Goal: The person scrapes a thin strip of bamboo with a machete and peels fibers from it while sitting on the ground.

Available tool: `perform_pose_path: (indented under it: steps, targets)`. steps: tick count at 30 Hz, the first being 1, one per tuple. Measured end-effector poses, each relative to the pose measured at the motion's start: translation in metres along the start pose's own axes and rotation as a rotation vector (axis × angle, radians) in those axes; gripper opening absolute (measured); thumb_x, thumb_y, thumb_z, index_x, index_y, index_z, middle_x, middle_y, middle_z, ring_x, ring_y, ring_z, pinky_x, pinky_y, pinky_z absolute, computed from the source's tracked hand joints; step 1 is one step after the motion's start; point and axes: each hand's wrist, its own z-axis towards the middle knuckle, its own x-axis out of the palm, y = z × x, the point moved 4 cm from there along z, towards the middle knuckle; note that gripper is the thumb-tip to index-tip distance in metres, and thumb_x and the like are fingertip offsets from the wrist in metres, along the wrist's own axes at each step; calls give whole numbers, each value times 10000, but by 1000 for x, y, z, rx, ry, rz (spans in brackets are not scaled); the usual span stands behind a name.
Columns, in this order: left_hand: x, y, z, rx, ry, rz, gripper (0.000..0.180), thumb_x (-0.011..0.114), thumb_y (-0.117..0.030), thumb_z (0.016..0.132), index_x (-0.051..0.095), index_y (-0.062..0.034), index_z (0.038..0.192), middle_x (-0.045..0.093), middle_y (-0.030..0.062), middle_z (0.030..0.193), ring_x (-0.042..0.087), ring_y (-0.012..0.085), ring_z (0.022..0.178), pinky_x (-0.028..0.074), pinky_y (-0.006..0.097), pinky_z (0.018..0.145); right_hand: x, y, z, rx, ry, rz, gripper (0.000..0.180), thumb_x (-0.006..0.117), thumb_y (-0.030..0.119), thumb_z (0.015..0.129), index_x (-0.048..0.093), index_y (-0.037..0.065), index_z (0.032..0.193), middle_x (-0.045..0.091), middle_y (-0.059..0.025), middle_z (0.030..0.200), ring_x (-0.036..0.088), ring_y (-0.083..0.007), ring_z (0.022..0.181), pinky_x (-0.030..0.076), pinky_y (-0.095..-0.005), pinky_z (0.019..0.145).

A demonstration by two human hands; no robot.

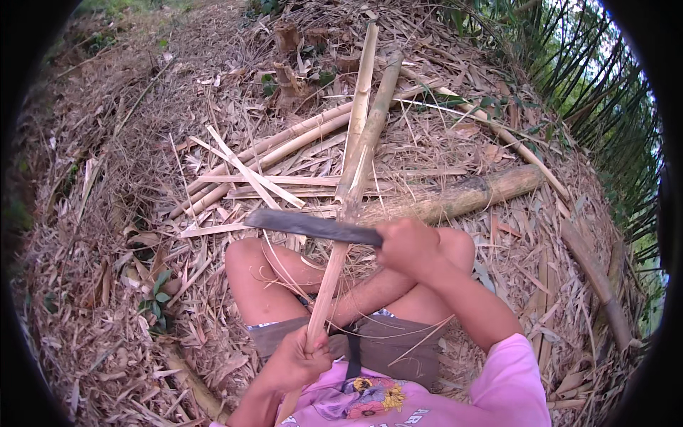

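Observation:
My right hand (409,245) is closed round the end of a dark, broad-bladed machete (306,225) held nearly level, its blade pointing left. The blade crosses over a pale split bamboo strip (326,292); whether the edge touches it I cannot tell. Low in front of my body, my left hand (302,359) grips the strip's near part. The strip slants up and away between my crossed legs toward a thick bamboo log (491,191) lying crosswise beyond my knees. Near its far end, a bamboo pole (377,128) and a split half-pole (361,82) stretch away from me.
Thin split strips (249,167) and several round poles (299,135) lie to the far left. Cut stumps (288,78) stand farther off. Another log (597,277) lies at the right. Dry leaves and shavings cover the ground, and a bamboo thicket (597,92) grows at the upper right.

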Motion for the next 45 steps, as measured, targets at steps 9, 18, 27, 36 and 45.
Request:
perform_pose_path:
  steps: [9,18,27,36,45]
  targets:
    - [-4,8,-1,-50,5,-107,292,523,145,775,414,-106,877,445,-46,729,398,14,567,301,187,463,-6,1,1,7,12,23,157,606,239,805,714,143,867,684,-137,726,700,-296,670,550,-434,584]
    - [-2,1,0,4,48,-143,337,537,183,741,412,-103,871,440,-53,722,419,19,591,312,183,470,10,11,-22,6,143,17,234,682,294,750,736,190,952,712,-98,801,704,-283,718,557,-451,612]
    - [-5,7,-3,-10,44,-126,308,583,134,763,418,-110,851,423,-71,733,398,2,622,321,180,508,-2,26,-23,-36,6,-11,153,673,276,751,694,140,817,675,-100,701,677,-306,649,543,-461,628]
    - [1,8,-1,-14,110,-213,355,515,197,740,391,-114,856,409,-53,707,387,22,554,269,198,438,-14,26,-15,-68,26,-110,134,634,241,745,679,141,823,691,-110,749,697,-306,701,545,-478,622]
    - [-5,3,4,-66,45,-166,348,531,175,734,403,-121,864,419,-40,695,396,34,533,272,204,405,-5,8,-11,-5,23,-139,111,617,224,772,651,125,808,685,-110,737,685,-308,685,541,-428,644]
